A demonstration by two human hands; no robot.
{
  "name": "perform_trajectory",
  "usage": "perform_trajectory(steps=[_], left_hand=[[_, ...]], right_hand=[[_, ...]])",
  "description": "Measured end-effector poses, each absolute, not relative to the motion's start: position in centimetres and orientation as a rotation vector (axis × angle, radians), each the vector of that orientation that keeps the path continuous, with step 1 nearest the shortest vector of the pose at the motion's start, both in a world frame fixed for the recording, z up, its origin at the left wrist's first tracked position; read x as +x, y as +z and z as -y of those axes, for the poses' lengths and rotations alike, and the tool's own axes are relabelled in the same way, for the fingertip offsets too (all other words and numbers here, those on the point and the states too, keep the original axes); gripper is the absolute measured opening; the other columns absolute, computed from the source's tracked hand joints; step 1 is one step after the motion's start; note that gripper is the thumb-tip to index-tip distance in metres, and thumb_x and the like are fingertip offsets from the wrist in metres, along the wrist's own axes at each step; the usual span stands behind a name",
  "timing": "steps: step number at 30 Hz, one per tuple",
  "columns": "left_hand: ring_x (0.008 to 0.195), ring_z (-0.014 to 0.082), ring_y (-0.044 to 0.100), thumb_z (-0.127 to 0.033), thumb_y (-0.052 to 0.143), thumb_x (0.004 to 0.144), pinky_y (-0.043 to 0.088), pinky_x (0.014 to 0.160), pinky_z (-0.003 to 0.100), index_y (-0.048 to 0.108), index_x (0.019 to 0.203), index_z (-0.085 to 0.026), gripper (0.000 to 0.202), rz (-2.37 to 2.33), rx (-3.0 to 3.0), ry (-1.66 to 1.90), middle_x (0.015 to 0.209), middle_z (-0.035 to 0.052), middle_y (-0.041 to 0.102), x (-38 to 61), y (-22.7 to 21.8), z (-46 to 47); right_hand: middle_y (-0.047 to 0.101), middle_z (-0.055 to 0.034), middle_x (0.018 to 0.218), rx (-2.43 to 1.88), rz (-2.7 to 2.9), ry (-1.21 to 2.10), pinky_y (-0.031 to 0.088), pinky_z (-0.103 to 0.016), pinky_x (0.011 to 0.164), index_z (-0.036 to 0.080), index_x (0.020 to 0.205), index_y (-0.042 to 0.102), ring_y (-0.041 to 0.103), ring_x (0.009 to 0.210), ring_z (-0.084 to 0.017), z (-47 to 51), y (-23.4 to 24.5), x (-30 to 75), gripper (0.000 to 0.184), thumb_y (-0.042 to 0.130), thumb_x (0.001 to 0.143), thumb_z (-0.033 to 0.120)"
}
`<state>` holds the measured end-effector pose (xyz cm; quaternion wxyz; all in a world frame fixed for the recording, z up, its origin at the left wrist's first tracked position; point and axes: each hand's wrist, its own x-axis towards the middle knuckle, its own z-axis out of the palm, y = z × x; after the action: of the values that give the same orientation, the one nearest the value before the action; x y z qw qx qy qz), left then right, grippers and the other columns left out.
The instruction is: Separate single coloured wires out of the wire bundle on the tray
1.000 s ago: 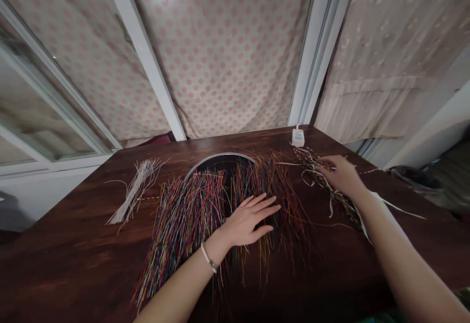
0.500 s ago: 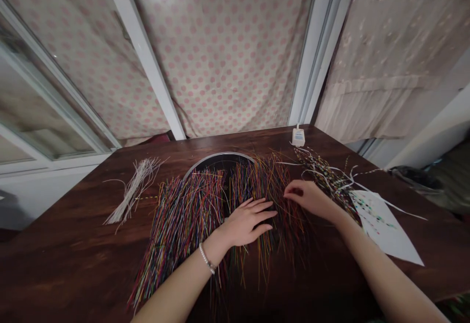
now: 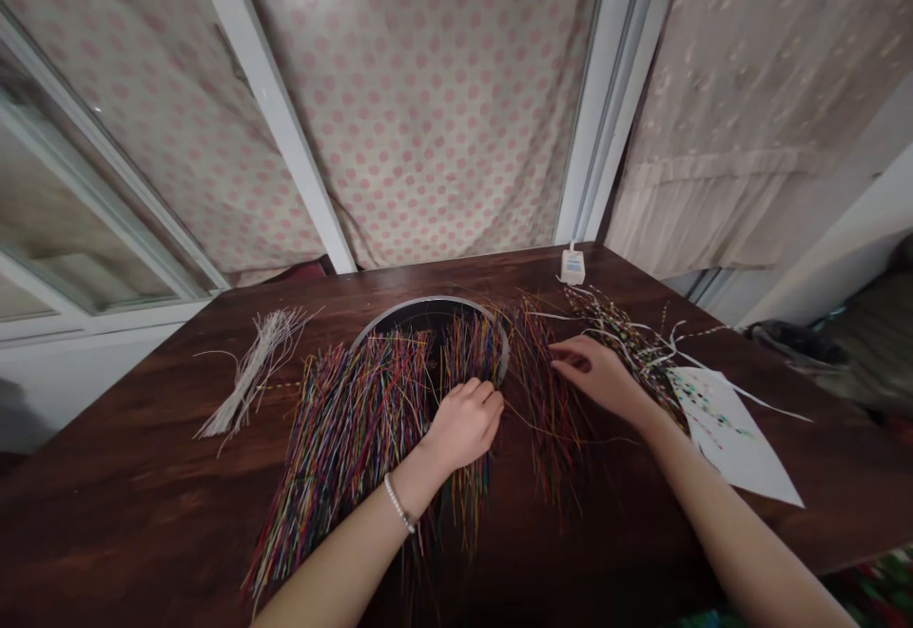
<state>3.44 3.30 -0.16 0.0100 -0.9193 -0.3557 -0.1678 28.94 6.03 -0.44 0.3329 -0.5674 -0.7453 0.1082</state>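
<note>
My left hand (image 3: 463,424) is curled over a bunch of thin multicoloured wires (image 3: 357,428), which fan across the table from a round dark pan with a metal rim (image 3: 435,309). My right hand (image 3: 597,379) lies near a separate sheaf of these wires (image 3: 546,400), its fingertips at the sheaf's edge and its fingers apart. Behind that hand lies a tangle of speckled strands with white ribbons (image 3: 628,343). A pearl-like bracelet (image 3: 398,502) circles my left wrist.
A bundle of white wires (image 3: 255,379) lies left of the pan on the dark wooden table (image 3: 128,438). A white plug adapter (image 3: 572,266) stands at the far edge. A dotted white paper sheet (image 3: 734,442) lies at the right. Polka-dot cloth hangs behind the table.
My left hand has gone from spread fingers to a curled hold and moved toward the pan. A gap has opened among the wires right of it. My right hand has barely moved.
</note>
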Motion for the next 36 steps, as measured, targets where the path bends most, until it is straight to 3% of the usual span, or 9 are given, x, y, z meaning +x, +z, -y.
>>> perform_trajectory(steps=[5, 14, 19, 25, 31, 36], left_hand=[[0.080, 0.0201, 0.053, -0.024, 0.032, 0.088, 0.045, 0.071, 0.032, 0.052, 0.080, -0.018, 0.022, 1.380, -2.685, -0.509, 0.081, 0.0079, 0.055, 3.2, -1.2, -3.8], [0.066, 0.0162, 0.058, -0.023, 0.039, 0.085, 0.040, 0.058, 0.025, 0.051, 0.078, -0.019, 0.014, 1.797, -2.625, -0.712, 0.076, 0.0036, 0.059, 2.6, -1.1, -4.4], [0.063, 0.0155, 0.058, -0.037, 0.029, 0.090, 0.038, 0.056, 0.024, 0.053, 0.077, -0.020, 0.032, 1.915, -2.607, -0.837, 0.070, 0.0023, 0.059, 2.6, -1.0, -4.6], [0.073, 0.0170, 0.060, -0.045, 0.049, 0.079, 0.039, 0.058, 0.024, 0.054, 0.087, -0.023, 0.023, 2.083, -2.528, -0.573, 0.086, 0.0017, 0.062, 2.9, -1.3, -4.8], [0.077, 0.0159, 0.060, -0.034, 0.045, 0.082, 0.039, 0.060, 0.024, 0.050, 0.098, -0.026, 0.018, 2.081, -2.553, -0.542, 0.093, 0.0001, 0.062, 2.7, -1.3, -4.8], [0.078, 0.0160, 0.059, -0.030, 0.043, 0.083, 0.038, 0.059, 0.023, 0.046, 0.107, -0.029, 0.024, 2.027, -2.598, -0.572, 0.097, 0.0006, 0.060, 2.5, -1.0, -4.6]], right_hand=[[0.053, -0.0072, 0.091, -1.547, 1.989, 0.161, 0.043, -0.035, 0.078, 0.019, 0.096, 0.061, 0.053, 0.082, -0.020, -6.0, -2.1, 26.0, 0.030, 0.060, 0.069, 0.033], [0.053, -0.0026, 0.074, -1.684, 1.934, 0.216, 0.042, -0.028, 0.064, 0.017, 0.085, 0.058, 0.049, 0.062, -0.014, -6.5, -2.3, 27.7, 0.021, 0.052, 0.065, 0.020], [0.054, -0.0030, 0.077, -1.567, 1.964, 0.296, 0.042, -0.027, 0.062, 0.016, 0.087, 0.060, 0.049, 0.057, -0.012, -6.0, -2.0, 26.6, 0.025, 0.051, 0.064, 0.016], [0.056, -0.0022, 0.079, -1.448, 2.029, 0.379, 0.043, -0.026, 0.060, 0.018, 0.092, 0.058, 0.050, 0.056, -0.011, -5.4, -1.5, 25.8, 0.027, 0.050, 0.067, 0.014], [0.057, -0.0066, 0.100, -1.332, 2.143, 0.125, 0.039, -0.033, 0.086, 0.020, 0.091, 0.061, 0.052, 0.096, -0.019, -4.2, 0.6, 23.0, 0.028, 0.046, 0.071, 0.008], [0.062, -0.0034, 0.078, -1.458, 2.224, 0.417, 0.040, -0.025, 0.071, 0.019, 0.074, 0.063, 0.056, 0.075, -0.014, -4.8, 0.7, 18.7, 0.019, 0.046, 0.071, 0.009]])
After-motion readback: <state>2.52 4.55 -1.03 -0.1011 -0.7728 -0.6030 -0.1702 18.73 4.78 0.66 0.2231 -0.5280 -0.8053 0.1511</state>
